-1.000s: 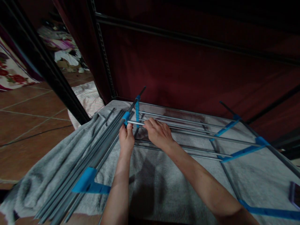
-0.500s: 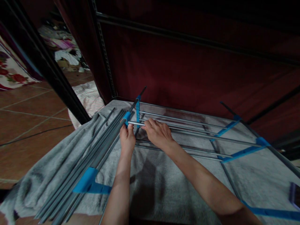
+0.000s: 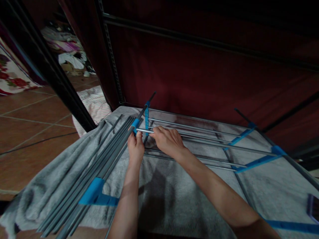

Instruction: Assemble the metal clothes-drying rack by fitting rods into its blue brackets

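Observation:
My left hand [image 3: 136, 146] is closed around a blue plastic bracket [image 3: 135, 123] that sits on a long grey pole. My right hand [image 3: 168, 139] wraps around a thin metal rod [image 3: 224, 145] near its left end, which meets that bracket. Whether the rod's tip sits inside the bracket is hidden. The rod's far end reaches another blue bracket [image 3: 277, 151] on the right. Several more rods run parallel behind and below my hands, between blue brackets on both sides. A further blue bracket [image 3: 93, 192] is on the pole to the left of my left forearm.
Several loose grey tubes [image 3: 92, 169] lie on the grey blanket [image 3: 194, 202] at left. A dark red panel [image 3: 199, 83] with black metal bars stands behind. A purple-edged object [image 3: 312, 207] rests at the right edge. Tiled floor [image 3: 32, 116] shows at left.
Almost nothing differs. Both hands keep their hold, with the right hand shifted very slightly.

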`<action>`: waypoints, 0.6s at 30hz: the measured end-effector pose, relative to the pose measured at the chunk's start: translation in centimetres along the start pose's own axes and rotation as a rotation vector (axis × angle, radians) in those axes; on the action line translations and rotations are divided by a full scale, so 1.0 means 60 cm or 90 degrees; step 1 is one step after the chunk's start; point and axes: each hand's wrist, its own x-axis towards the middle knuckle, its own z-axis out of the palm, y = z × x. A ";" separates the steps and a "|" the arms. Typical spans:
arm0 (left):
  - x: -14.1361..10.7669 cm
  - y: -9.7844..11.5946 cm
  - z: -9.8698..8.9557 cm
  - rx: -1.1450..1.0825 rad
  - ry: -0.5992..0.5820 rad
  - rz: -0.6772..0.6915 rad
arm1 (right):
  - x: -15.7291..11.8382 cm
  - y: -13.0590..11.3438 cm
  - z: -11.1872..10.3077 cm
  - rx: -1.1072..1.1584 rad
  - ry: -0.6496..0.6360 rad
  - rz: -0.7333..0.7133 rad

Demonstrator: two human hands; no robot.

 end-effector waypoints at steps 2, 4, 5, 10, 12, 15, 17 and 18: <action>0.000 -0.004 0.001 -0.001 0.005 -0.008 | 0.001 0.001 -0.002 0.009 0.002 0.006; 0.000 -0.008 0.001 0.004 0.007 -0.016 | 0.003 0.003 -0.003 0.020 0.003 0.004; 0.000 -0.009 0.001 0.008 0.008 -0.016 | 0.004 0.004 -0.003 0.026 0.000 0.000; 0.007 -0.015 -0.003 0.020 0.005 0.011 | 0.012 0.005 0.001 0.041 -0.014 -0.005; 0.012 -0.023 -0.004 0.043 -0.013 0.029 | 0.009 0.005 0.001 0.034 0.012 -0.012; 0.017 -0.034 -0.005 0.086 -0.006 0.045 | -0.017 0.016 -0.007 -0.007 0.070 -0.049; 0.018 -0.035 -0.004 0.092 -0.002 0.027 | -0.048 0.033 -0.013 -0.043 0.089 -0.032; 0.017 -0.032 -0.003 0.085 -0.006 0.004 | -0.065 0.043 -0.014 -0.059 0.091 -0.005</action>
